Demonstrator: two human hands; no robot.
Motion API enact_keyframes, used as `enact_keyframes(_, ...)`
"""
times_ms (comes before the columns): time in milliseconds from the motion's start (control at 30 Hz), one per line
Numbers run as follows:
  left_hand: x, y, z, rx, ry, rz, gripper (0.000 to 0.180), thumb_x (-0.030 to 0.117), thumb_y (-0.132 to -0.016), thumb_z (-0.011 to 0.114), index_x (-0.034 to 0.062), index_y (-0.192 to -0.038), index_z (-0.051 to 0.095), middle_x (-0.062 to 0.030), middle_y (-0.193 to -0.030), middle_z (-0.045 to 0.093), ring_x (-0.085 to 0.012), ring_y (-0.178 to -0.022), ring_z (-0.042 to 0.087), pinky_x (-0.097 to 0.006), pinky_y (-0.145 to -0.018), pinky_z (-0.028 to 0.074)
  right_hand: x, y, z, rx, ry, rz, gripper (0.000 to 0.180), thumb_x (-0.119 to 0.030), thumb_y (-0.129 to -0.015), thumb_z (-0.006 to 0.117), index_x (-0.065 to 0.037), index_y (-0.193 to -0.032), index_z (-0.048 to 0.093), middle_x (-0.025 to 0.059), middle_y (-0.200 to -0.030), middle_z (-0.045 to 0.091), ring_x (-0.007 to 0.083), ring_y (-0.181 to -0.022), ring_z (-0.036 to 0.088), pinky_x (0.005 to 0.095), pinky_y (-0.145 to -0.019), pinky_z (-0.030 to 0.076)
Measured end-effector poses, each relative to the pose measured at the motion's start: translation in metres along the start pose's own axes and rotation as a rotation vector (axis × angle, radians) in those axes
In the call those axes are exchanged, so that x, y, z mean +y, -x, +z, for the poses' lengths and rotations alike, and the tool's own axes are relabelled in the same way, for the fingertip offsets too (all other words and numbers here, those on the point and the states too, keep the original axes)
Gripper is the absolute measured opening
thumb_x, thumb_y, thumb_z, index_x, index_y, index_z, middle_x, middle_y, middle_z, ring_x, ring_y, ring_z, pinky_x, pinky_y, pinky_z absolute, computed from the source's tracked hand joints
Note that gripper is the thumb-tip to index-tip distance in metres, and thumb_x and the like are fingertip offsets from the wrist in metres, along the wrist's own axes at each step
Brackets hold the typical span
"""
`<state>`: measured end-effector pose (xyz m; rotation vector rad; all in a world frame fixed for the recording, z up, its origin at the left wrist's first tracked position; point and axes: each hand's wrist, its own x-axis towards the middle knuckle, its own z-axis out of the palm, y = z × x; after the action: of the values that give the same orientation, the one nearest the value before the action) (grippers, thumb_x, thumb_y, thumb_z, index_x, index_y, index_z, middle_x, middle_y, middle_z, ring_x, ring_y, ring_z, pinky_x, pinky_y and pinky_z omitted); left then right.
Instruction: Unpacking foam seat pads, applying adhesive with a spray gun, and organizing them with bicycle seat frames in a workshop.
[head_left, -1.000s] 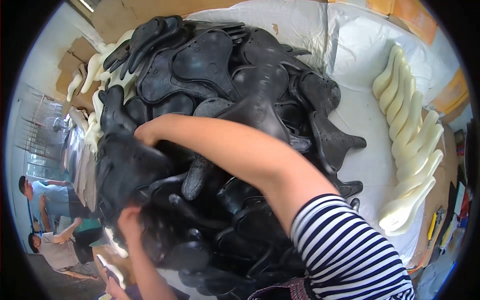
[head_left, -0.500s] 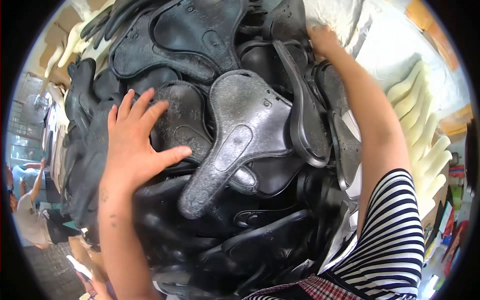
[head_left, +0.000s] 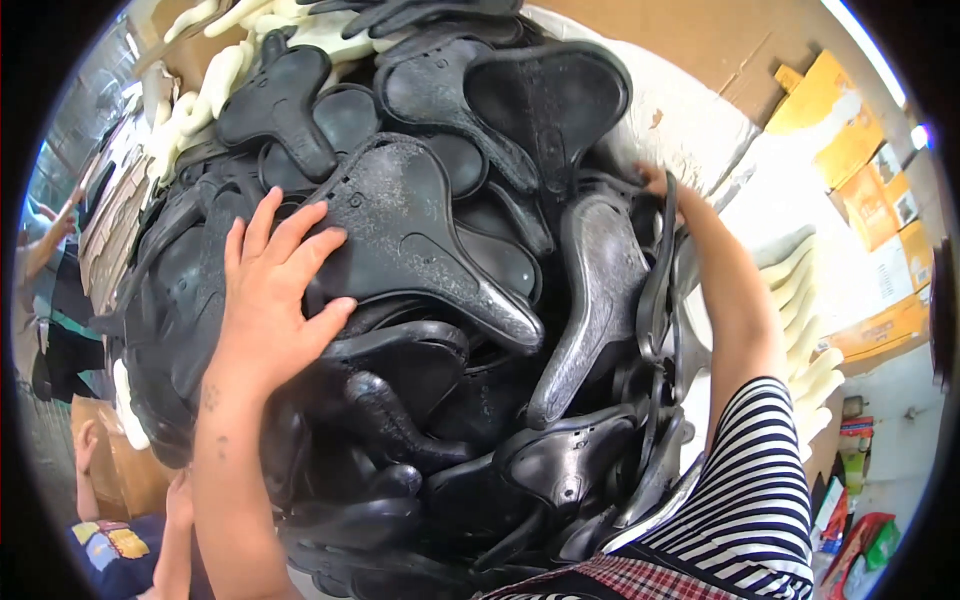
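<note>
Overlapping a shell (head_left: 405, 230) atop the pile (head_left: 565, 462), the left hand (head_left: 265, 310) is spread wide; the right hand (head_left: 667, 187) is by an edge-on shell (head_left: 655, 295), grip unclear; even pressure should limit slipping.

Heap of shells (head_left: 430, 370): centre, shells overlapping.
My left grip (head_left: 270, 310): 9 o'clock, over the left edge of the broad shell (head_left: 400, 230).
My right grip (head_left: 684, 200): 2 o'clock, behind an edge-on shell (head_left: 655, 290).
Row of slender pieces (head_left: 795, 320): 3 o'clock, right of my forearm (head_left: 750, 310).
Cardboard (head_left: 690, 40): 1 o'clock, behind the heap.
</note>
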<state>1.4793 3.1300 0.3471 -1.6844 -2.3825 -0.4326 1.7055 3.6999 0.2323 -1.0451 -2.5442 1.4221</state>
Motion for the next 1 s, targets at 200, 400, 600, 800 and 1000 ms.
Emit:
enact_keyframes(200, -0.038, 0.061, -0.017, -0.044, 0.074, -0.232, 0.056, 0.035, -0.085, 0.052, 0.0130, -0.136, 0.041, -0.0068, -0.146, 0.031, -0.0293, -0.140, 0.014, -0.045, -0.111, 0.008, -0.129, 0.084, 0.107, -0.085, -0.070, -0.123, 0.080, -0.033, -0.075, 0.066, 0.001, -0.139, 0.031, 0.0157, -0.137, 0.042, 0.0243, -0.126, 0.038, 0.0311, -0.106, 0.028)
enact_keyframes(400, -0.046, 0.073, -0.004, 0.273, 0.364, -0.133, 0.072, 0.047, -0.085, 0.051, 0.0068, -0.140, 0.031, -0.0126, -0.147, 0.029, -0.0335, -0.138, 0.017, -0.043, -0.111, 0.011, -0.188, 0.111, 0.173, 0.246, 0.114, -0.262, 0.091, -0.041, -0.066, 0.069, 0.008, -0.134, 0.034, 0.0279, -0.132, 0.043, 0.0345, -0.125, 0.042, 0.0358, -0.104, 0.033)
enact_keyframes(600, -0.047, 0.091, -0.021, 0.392, 0.173, -0.232, 0.090, 0.069, -0.080, 0.045, 0.0080, -0.143, 0.023, -0.0103, -0.148, 0.025, -0.0304, -0.139, 0.015, -0.042, -0.112, 0.009, -0.302, 0.116, 0.298, 0.273, 0.002, -0.328, 0.055, -0.014, -0.073, 0.063, -0.005, -0.121, 0.038, 0.0289, -0.124, 0.036, 0.0449, -0.109, 0.050, 0.0451, -0.086, 0.048)
enact_keyframes(800, -0.089, 0.087, -0.014, 0.267, -0.033, -0.376, 0.064, 0.035, -0.090, 0.053, 0.0100, -0.142, 0.028, -0.0161, -0.145, 0.029, -0.0344, -0.135, 0.023, -0.043, -0.110, 0.016, -0.396, 0.031, 0.364, 0.042, 0.085, -0.461, 0.077, -0.051, -0.079, 0.056, -0.008, -0.138, 0.030, 0.0227, -0.138, 0.030, 0.0463, -0.123, 0.034, 0.0535, -0.101, 0.032)
enact_keyframes(1000, -0.153, 0.105, -0.045, 0.291, -0.272, -0.510, 0.054, 0.030, -0.090, 0.055, 0.0025, -0.134, 0.040, -0.0210, -0.132, 0.044, -0.0337, -0.122, 0.041, -0.039, -0.102, 0.030, -0.297, 0.040, 0.245, 0.229, -0.023, -0.843, 0.055, -0.045, -0.085, 0.057, -0.009, -0.126, 0.052, 0.0118, -0.114, 0.061, 0.0244, -0.106, 0.057, 0.0332, -0.091, 0.045)
